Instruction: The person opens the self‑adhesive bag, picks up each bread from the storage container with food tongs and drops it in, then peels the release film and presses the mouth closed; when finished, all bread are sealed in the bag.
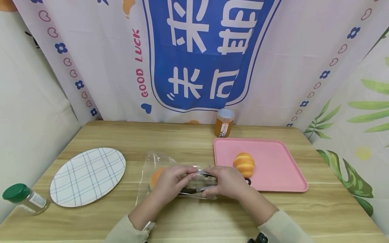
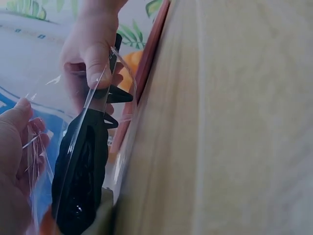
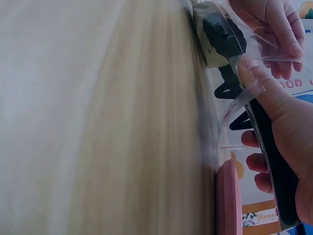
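Observation:
Fingers of my left hand (image 1: 171,184) pinch the edge of a clear plastic bag (image 1: 151,162); the left wrist view shows that hand (image 2: 14,164) at the film. My right hand (image 1: 231,182) grips black tongs (image 1: 189,191), its thumb over the bag's edge in the right wrist view, where the handle (image 3: 275,164) lies along the palm (image 3: 298,139). The tongs' dark head (image 2: 80,169) is inside the bag. An orange-brown round item (image 1: 155,177) shows through the film beside my left hand, partly hidden; a beige piece (image 3: 211,51) lies against the tongs' head.
A pink tray (image 1: 278,168) with a bread roll (image 1: 244,164) stands right of my hands, and a jar with amber contents (image 1: 224,124) behind it. To the left are a checked oval plate (image 1: 88,177) and a green-capped shaker (image 1: 30,199). A printed curtain (image 1: 115,67) hangs behind the table.

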### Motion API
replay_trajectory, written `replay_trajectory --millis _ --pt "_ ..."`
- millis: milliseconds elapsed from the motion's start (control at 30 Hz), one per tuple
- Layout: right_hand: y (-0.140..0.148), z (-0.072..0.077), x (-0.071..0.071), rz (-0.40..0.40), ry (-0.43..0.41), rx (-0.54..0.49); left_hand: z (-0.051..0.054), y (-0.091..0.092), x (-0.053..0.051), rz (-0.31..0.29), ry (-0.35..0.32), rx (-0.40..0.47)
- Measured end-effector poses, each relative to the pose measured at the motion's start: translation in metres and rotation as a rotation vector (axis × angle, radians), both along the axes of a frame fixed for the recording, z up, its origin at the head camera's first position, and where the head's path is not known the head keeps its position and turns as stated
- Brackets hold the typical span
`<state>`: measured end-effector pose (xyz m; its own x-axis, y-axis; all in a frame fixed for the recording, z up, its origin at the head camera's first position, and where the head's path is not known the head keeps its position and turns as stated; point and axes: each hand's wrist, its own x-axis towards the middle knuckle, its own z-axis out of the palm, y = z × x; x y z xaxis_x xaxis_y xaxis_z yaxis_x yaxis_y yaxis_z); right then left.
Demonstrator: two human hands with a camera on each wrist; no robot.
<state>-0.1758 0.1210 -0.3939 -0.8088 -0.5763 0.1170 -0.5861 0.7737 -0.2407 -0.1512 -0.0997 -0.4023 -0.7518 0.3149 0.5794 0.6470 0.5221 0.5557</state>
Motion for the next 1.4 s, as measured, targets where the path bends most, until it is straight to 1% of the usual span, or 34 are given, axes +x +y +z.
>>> replay_trajectory --millis 100,267,333,433,633,767,900,967,1033,1300,1400 --pt "0.0 -0.001 0.0 0.014 0.03 0.014 -0.004 -0.001 -0.001 0.016 -0.061 0.024" --pt "-0.002 0.0 0.0 0.03 0.062 0.025 -0.008 -0.002 -0.003 0.038 -0.096 0.043" --pt "-0.002 0.0 0.0 0.031 0.058 0.026 -0.009 -0.003 -0.003 0.035 -0.102 0.046" --pt "0.0 0.001 -0.001 0.025 0.029 0.032 -0.01 -0.003 -0.004 0.03 -0.113 0.049" --pt "0.007 0.003 -0.004 0.034 -0.002 0.065 -0.013 -0.003 -0.005 0.038 -0.156 0.055" --pt "0.015 0.008 -0.004 0.0 -0.036 0.056 -0.015 -0.003 -0.006 0.047 -0.166 0.05" --pt "0.029 0.015 -0.004 -0.026 -0.012 0.063 -0.017 -0.004 -0.007 0.066 -0.172 0.039" --pt "0.039 0.018 -0.004 -0.031 0.016 0.078 -0.016 -0.006 -0.007 0.075 -0.167 0.034" --pt "0.049 0.022 -0.002 -0.04 0.036 0.094 -0.015 -0.007 -0.007 0.076 -0.147 0.025" --pt "0.086 0.036 0.008 -0.097 0.052 0.089 -0.011 -0.008 -0.007 0.071 -0.05 -0.037" --pt "0.102 0.041 0.011 -0.131 0.05 0.084 -0.01 -0.007 -0.008 0.059 -0.025 -0.038"
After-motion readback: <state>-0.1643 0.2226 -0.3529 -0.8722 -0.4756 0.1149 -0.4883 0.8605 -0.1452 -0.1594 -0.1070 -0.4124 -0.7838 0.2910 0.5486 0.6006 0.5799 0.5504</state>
